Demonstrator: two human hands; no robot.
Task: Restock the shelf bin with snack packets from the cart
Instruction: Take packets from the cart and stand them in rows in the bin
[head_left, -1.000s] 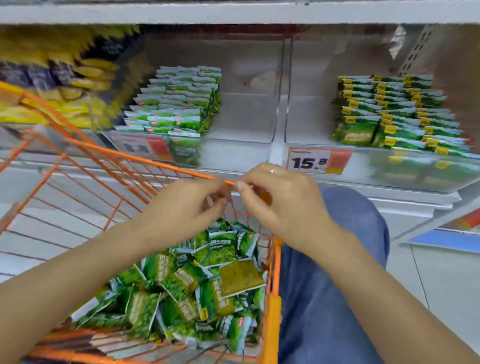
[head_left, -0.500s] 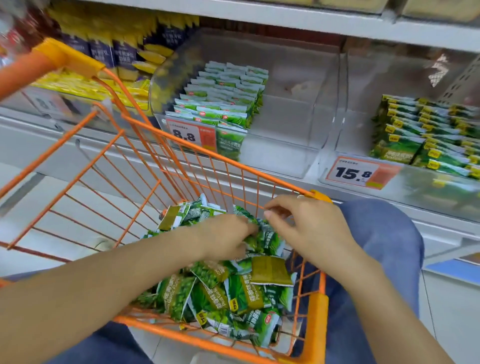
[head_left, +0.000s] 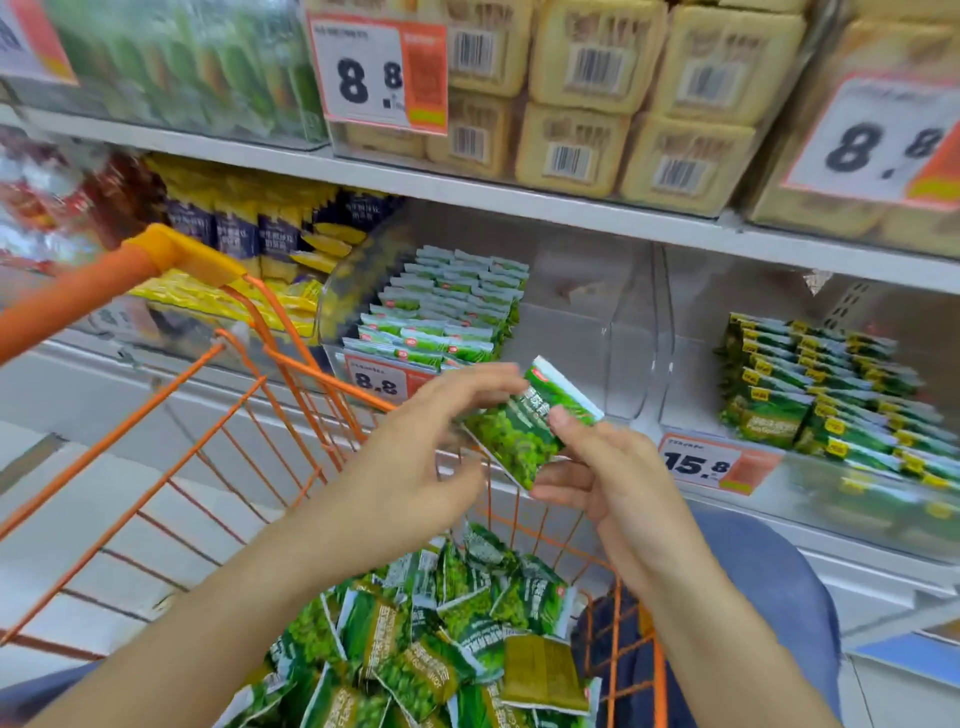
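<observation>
Both forearms reach forward and up, bare. The right hand (head_left: 597, 470) pinches a green packet (head_left: 524, 431) between thumb and curled fingers. The left hand (head_left: 415, 457) hovers beside it, fingers spread and relaxed.

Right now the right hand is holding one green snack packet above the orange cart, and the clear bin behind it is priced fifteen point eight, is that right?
Not quite. The right hand does hold a green snack packet above the orange cart, but the clear bin behind it carries the 8.8 price tag. The 15.8 tag belongs to the next bin to the right. The head view shows both tags.
</observation>
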